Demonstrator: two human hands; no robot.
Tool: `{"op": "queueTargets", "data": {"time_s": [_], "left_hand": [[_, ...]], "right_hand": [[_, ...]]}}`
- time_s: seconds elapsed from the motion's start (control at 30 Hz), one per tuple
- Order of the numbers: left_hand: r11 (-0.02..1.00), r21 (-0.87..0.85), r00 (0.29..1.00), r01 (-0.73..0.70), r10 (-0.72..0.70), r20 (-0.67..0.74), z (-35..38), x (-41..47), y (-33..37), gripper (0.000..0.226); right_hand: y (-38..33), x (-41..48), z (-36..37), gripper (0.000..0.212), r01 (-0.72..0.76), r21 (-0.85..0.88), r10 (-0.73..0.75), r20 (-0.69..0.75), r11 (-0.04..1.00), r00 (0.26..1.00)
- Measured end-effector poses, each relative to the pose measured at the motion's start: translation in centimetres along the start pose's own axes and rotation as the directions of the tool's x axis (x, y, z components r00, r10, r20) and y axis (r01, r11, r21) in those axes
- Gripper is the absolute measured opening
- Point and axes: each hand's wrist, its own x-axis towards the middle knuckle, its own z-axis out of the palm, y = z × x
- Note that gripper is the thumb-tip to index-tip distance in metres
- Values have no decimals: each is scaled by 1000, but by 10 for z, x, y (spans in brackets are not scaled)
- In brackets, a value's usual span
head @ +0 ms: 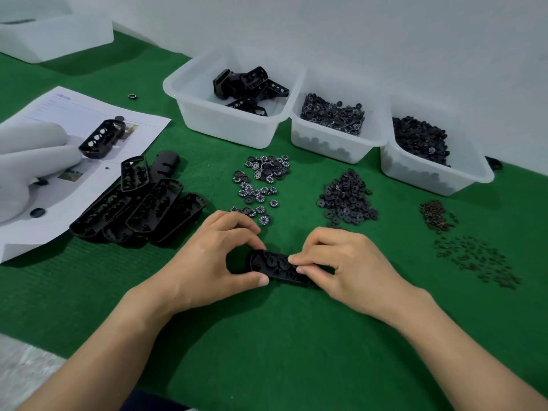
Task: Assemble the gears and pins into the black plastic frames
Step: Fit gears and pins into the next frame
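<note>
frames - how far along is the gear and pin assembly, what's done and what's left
Done: a stack of frames lies left of the hands, gears seemingly seated. In hand: the left hand steadies one frame on the mat while the right hand pinches at its middle. Left: empty frames in the bin, plus loose gears and pins.

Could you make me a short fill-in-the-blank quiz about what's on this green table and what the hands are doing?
1. Both hands, left hand and right hand, hold one black frame over the ____ mat.
2. Along the wall stand ____ white bins; the leftmost bin holds spare frames.
3. The pile of frames lies to the ____ of the hands, partly on a printed sheet.

Missing words: green; three; left
</note>
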Motion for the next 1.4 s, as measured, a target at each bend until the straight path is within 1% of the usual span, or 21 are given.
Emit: {"op": "queueTargets", "data": {"time_s": [0.3, 0.33, 0.4, 0.43, 0.47, 0.53, 0.6, 0.67, 0.73, 0.8, 0.87, 0.93, 1.0, 1.1, 1.17, 1.23, 1.3, 1.4], "left_hand": [[1000, 9, 1000, 7, -7, 5, 0, 1, 0, 37], [1000, 7, 1000, 7, -7, 7, 0, 1, 0, 37], [1000, 0, 1000, 5, -5, 9, 0, 1, 0, 38], [1000, -3, 1000, 5, -5, 10, 0, 0, 1, 39], [1000, -3, 1000, 7, -7, 12, 0, 0, 1, 40], [1000, 1, 1000, 12, -12, 14, 0, 1, 1, 41], [1000, 8, 1000, 14, -14, 14, 0, 1, 2, 43], [1000, 24, 1000, 5, -5, 9, 1, 2, 3, 48], [999, 42, 1000, -9, 9, 10, 4, 5, 8, 52], [998, 63, 1000, -13, 13, 8, 10, 11, 16, 55], [995, 93, 1000, -23, 23, 7, 18, 18, 25, 57], [994, 109, 1000, -29, 28, 15, 26, 25, 36, 54], [993, 112, 999, -32, 30, 21, 35, 31, 45, 48], [994, 98, 999, -37, 35, 22, 45, 39, 56, 44], [996, 78, 999, -34, 32, 31, 50, 40, 61, 43], [998, 57, 999, -30, 29, 25, 53, 38, 63, 42], [999, 43, 1000, -21, 21, 14, 54, 35, 62, 40], [999, 31, 1000, -17, 16, 18, 52, 33, 58, 40]], "right_hand": [[5, -5, 6, 13, -64, 77, 66, -29, 995, 997], [5, -5, 5, 16, -97, 107, 100, -20, 989, 995], [8, -6, 3, 25, -193, 224, 198, 0, 955, 980], [10, -7, 1, 26, -222, 274, 231, -1, 936, 973], [10, -9, 1, 24, -228, 289, 239, -6, 930, 971], [8, -12, 2, 16, -199, 211, 203, 4, 957, 979], [5, -18, 3, 17, -182, 145, 180, 25, 973, 983], [6, -24, 1, 19, -194, 150, 199, -17, 969, 980], [15, -33, -5, 16, -252, 169, 273, -114, 953, 955], [30, -40, -12, 13, -358, 177, 389, -190, 917, 901], [46, -43, -15, 10, -476, 159, 500, -191, 865, 845], [58, -41, -15, 10, -527, 144, 546, -184, 837, 817], [64, -33, -14, 11, -519, 131, 535, -183, 845, 825], [68, -19, -11, 16, -480, 118, 494, -150, 869, 857], [69, -13, -10, 11, -471, 110, 482, -130, 875, 866], [70, -11, -10, 5, -471, 145, 488, -116, 870, 865], [70, -14, -11, 11, -466, 204, 492, -98, 861, 865], [70, -24, -15, 16, -455, 241, 480, -54, 857, 875]]}}
